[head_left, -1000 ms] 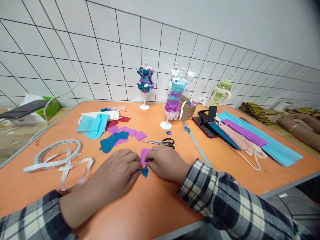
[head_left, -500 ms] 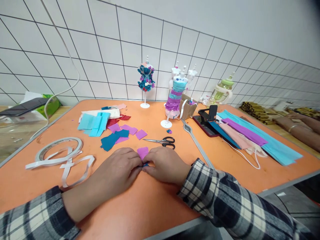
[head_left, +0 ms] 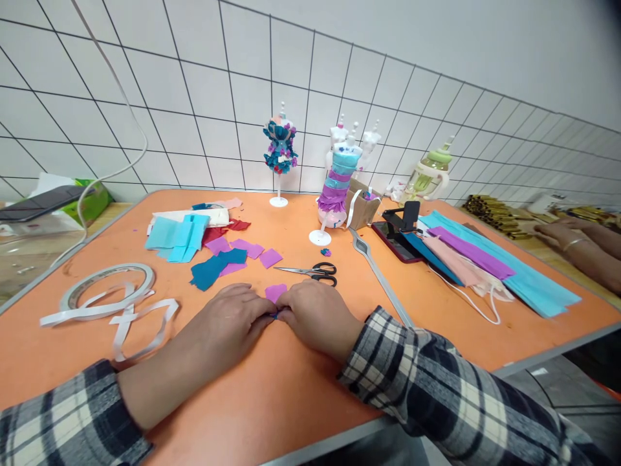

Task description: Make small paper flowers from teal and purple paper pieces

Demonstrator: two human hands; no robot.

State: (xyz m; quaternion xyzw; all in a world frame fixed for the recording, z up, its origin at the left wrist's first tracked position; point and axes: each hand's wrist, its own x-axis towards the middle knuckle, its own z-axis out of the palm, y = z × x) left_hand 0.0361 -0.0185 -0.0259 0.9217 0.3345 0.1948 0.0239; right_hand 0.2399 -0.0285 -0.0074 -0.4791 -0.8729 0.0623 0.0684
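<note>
My left hand (head_left: pixel 231 323) and my right hand (head_left: pixel 317 316) meet at the fingertips low over the orange table (head_left: pixel 233 414). Both are closed, pinching a small blue piece (head_left: pixel 275 316) between them, mostly hidden by the fingers. Just beyond the fingertips lies a purple paper square (head_left: pixel 275 292). Black-handled scissors (head_left: pixel 310 272) rest behind my right hand. Teal paper (head_left: pixel 208 268) and more purple pieces (head_left: pixel 250 248) lie behind my left hand.
White tape roll (head_left: pixel 109 288) with loose strips at left; light blue sheets (head_left: pixel 179 236) behind it. Decorated mini mannequins (head_left: pixel 280 149) (head_left: pixel 334 188) stand at the back. Phone (head_left: pixel 398 243), long paper strips (head_left: pixel 504 265) and bottle (head_left: pixel 429 175) at right. Another person's hand (head_left: pixel 563 233) shows far right.
Less of the blue piece shows between my fingertips, and my right hand has turned slightly inward. The other person's hand at far right has shifted. The whole view has moved slightly.
</note>
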